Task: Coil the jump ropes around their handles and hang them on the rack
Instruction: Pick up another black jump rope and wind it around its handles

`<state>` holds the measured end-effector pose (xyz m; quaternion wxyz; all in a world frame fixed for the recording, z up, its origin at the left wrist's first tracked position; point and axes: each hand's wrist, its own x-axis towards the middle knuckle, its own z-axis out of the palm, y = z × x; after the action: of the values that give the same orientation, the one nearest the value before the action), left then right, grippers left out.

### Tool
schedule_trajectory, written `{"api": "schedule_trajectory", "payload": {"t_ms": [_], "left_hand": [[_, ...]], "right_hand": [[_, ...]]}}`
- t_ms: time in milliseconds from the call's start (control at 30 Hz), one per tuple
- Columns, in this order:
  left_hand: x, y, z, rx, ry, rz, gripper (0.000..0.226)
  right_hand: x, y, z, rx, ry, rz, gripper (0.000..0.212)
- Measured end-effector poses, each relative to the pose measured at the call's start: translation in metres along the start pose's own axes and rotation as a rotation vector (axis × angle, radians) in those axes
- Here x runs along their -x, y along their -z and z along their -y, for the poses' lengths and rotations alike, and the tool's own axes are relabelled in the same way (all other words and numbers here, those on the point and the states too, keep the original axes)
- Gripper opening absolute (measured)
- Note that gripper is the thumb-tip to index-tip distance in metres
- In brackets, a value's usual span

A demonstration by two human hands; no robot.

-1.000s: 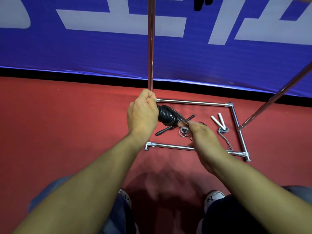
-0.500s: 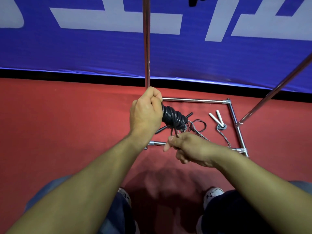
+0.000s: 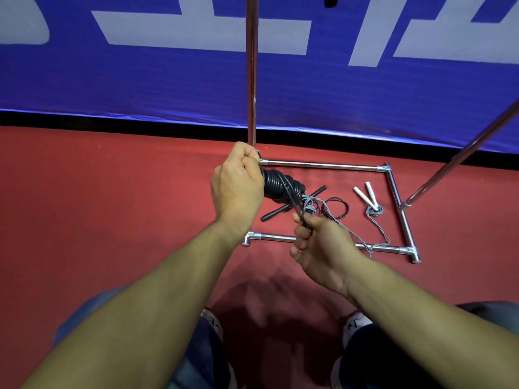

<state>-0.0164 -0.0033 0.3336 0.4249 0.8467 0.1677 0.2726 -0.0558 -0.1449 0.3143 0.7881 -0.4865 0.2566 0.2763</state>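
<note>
My left hand (image 3: 237, 189) grips the handles of a black jump rope (image 3: 280, 186), with thick coils wound around them just right of my fist. My right hand (image 3: 320, 242) pinches the free end of that black cord, pulled down and right from the coil. On the red floor inside the rack base lie another black-handled rope (image 3: 292, 204) with a thin loose cord, and a white-handled grey rope (image 3: 368, 196). The chrome rack (image 3: 323, 165) has an upright pole directly behind my left hand.
A slanted chrome pole (image 3: 460, 158) rises at the right. A blue banner (image 3: 140, 74) with white lettering runs along the back above a black strip. My knees and white shoes (image 3: 355, 322) show at the bottom.
My right hand has come down and toward me, drawing the black cord's end away from the coil. My left hand rose slightly with the bundle.
</note>
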Motion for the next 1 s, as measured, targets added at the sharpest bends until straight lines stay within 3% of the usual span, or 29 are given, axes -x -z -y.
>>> {"api": "schedule_trajectory", "payload": {"t_ms": [100, 200, 300, 367, 433, 567, 667, 800, 867, 933, 1000], "left_hand": [[-0.003, 0.002, -0.001, 0.008, -0.020, -0.030, 0.028], [-0.003, 0.002, -0.003, 0.032, -0.083, -0.031, 0.029], [0.005, 0.001, -0.005, 0.081, -0.179, 0.041, 0.028], [0.010, 0.000, -0.007, 0.115, -0.206, 0.087, 0.029], [0.009, -0.003, -0.009, 0.173, -0.173, 0.104, 0.031], [0.014, -0.005, -0.022, 0.300, -0.121, 0.140, 0.034], [0.024, -0.003, -0.036, 0.382, -0.136, 0.227, 0.034], [0.010, 0.014, -0.038, 0.509, -0.058, 0.480, 0.033], [0.011, 0.022, -0.041, 0.571, 0.000, 0.638, 0.037], [0.017, 0.026, -0.043, 0.519, -0.023, 0.764, 0.038], [0.021, 0.024, -0.037, 0.321, -0.168, 0.847, 0.032]], "right_hand": [[0.004, 0.006, 0.002, 0.053, -0.015, 0.158, 0.022], [0.011, 0.012, 0.008, 0.152, -0.066, 0.370, 0.027], [0.012, 0.015, 0.015, 0.401, -0.036, 0.479, 0.017], [0.013, 0.013, 0.016, 0.702, 0.103, 0.509, 0.007], [0.012, 0.009, 0.008, 0.920, 0.257, 0.548, 0.014], [0.005, -0.002, -0.011, 1.036, 0.489, 0.497, 0.025], [-0.007, 0.002, -0.011, 1.027, 0.522, 0.407, 0.033], [-0.022, 0.017, 0.031, 0.982, 0.319, 0.390, 0.014], [-0.021, 0.019, 0.050, 0.889, 0.227, 0.386, 0.015], [-0.013, 0.013, 0.054, 0.762, 0.113, 0.474, 0.011], [-0.011, 0.010, 0.048, 0.631, -0.007, 0.541, 0.013]]}}
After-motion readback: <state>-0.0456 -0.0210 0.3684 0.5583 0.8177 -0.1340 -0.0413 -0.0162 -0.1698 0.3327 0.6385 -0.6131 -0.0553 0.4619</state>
